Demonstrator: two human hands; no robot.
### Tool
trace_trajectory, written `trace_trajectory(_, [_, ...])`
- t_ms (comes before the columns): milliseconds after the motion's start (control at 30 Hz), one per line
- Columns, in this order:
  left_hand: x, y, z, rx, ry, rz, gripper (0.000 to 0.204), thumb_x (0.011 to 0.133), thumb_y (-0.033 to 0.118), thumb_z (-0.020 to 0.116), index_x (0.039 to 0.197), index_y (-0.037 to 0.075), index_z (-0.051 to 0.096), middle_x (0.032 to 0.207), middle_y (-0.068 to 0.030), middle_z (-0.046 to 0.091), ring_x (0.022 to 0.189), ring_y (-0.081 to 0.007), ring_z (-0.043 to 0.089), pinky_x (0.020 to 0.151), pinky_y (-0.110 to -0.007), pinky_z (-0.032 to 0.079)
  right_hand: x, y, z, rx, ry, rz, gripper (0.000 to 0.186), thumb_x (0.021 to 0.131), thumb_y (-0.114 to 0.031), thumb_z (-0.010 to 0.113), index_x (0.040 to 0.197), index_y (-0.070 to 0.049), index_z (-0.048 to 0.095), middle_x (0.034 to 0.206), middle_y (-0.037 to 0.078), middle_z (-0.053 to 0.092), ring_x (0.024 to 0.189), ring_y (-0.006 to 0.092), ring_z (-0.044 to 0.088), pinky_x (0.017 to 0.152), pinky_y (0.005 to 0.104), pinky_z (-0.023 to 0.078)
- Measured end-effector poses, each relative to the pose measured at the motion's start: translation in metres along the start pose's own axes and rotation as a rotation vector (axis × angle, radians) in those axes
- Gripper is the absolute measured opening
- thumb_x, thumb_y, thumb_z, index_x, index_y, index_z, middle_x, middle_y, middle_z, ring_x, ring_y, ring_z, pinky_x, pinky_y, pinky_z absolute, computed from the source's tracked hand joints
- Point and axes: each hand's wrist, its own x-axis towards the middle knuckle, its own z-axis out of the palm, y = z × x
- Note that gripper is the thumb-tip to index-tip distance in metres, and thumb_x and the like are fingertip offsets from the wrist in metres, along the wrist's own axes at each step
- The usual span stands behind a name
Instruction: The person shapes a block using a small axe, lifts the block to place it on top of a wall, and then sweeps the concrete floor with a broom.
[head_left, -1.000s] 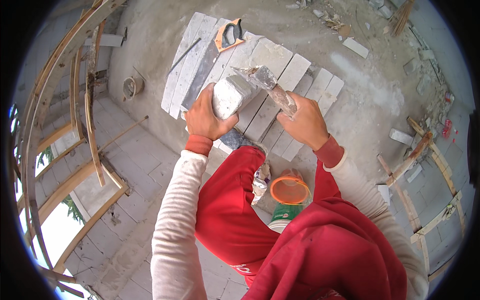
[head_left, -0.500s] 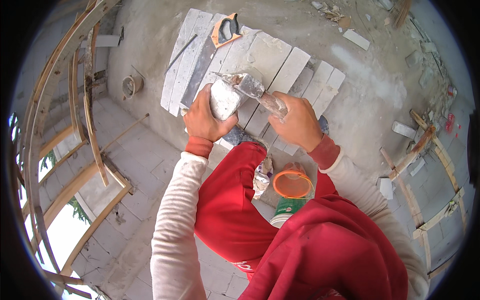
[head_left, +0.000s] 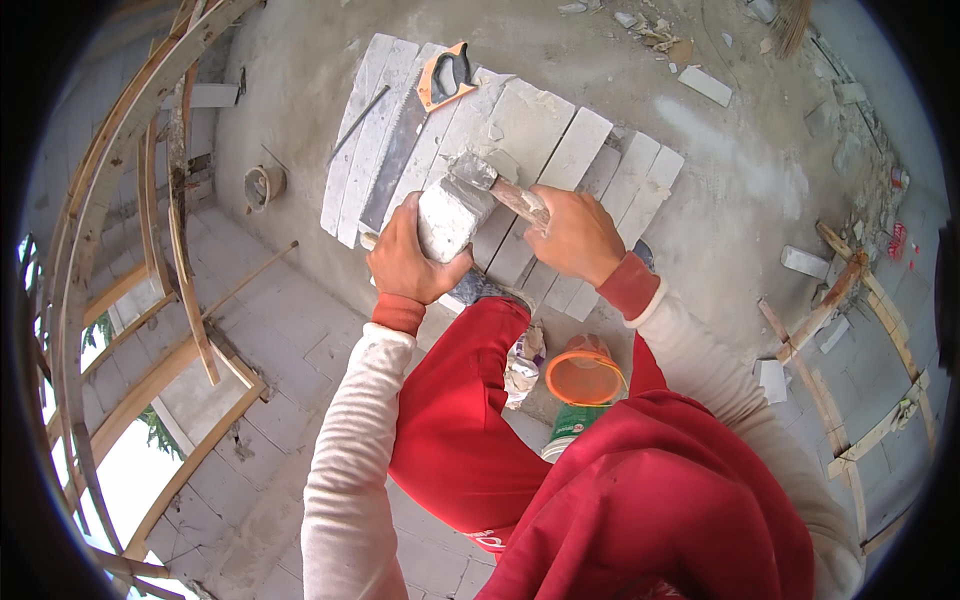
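My left hand (head_left: 412, 258) is wrapped round a small whitish block (head_left: 446, 222), with the thumb on its near side. My right hand (head_left: 578, 235) is closed round the wooden handle of a hand tool (head_left: 520, 202). Its grey, crusted metal head lies at the block's far upper edge; whether it touches the block I cannot tell. Beneath both hands is a platform of pale grey slabs (head_left: 535, 115) laid side by side. On these slabs lie a handsaw (head_left: 443, 78) with an orange and black handle and a thin dark rod (head_left: 360, 122).
Between my legs stand an orange bucket (head_left: 584, 378) and a green and white one (head_left: 568, 424). A small grey bucket (head_left: 265, 186) sits by the left wall. Curved wooden framing (head_left: 70, 230) rises at left, timber poles (head_left: 820, 350) at right. Block offcuts (head_left: 706, 86) litter the far floor.
The tool's head has moved a little left and away from me, across the block's top. My right hand has shifted left with it. The view has tilted slightly; the block stays in my left hand.
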Motion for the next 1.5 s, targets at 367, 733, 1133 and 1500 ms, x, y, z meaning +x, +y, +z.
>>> trace_trajectory(367, [-0.007,0.004,0.003,0.025,0.010,-0.029,0.093,0.058,0.043,0.085,0.137,0.004,0.054,0.118,-0.0149,0.070,0.096,-0.0347,0.072,0.079,-0.043,0.059,-0.027,-0.008,-0.001,0.055,-0.023,-0.038,0.033,0.080,-0.015,0.071,0.110,-0.001,0.069,0.098,0.027,0.072,0.093,0.0476,0.069,0.084,0.0535,0.056])
trace_trajectory(733, [-0.010,0.003,0.007,0.031,0.091,-0.047,0.092,0.057,0.042,0.083,0.136,0.004,0.056,0.111,-0.0132,0.070,0.091,-0.0322,0.072,0.076,-0.041,0.059,-0.003,-0.011,-0.010,0.134,-0.043,-0.011,0.037,0.078,-0.011,0.072,0.112,0.004,0.067,0.091,0.027,0.071,0.088,0.0478,0.068,0.078,0.0478,0.055])
trace_trajectory(1133, [-0.017,0.026,0.002,-0.012,-0.031,0.005,0.091,0.057,0.040,0.082,0.135,0.003,0.055,0.108,-0.0136,0.068,0.092,-0.0335,0.070,0.077,-0.042,0.058,0.012,0.034,0.001,0.014,-0.041,0.068,0.032,0.081,-0.016,0.070,0.109,0.000,0.067,0.092,0.027,0.071,0.090,0.0479,0.068,0.081,0.0533,0.055])
trace_trajectory(1500, [-0.022,0.034,0.008,-0.024,0.010,-0.025,0.090,0.056,0.036,0.084,0.135,0.004,0.057,0.108,-0.0139,0.068,0.092,-0.0345,0.070,0.080,-0.042,0.057,-0.024,0.020,0.006,0.081,0.066,-0.063,0.035,0.081,-0.017,0.069,0.111,0.000,0.067,0.086,0.026,0.071,0.085,0.0486,0.068,0.076,0.0531,0.055])
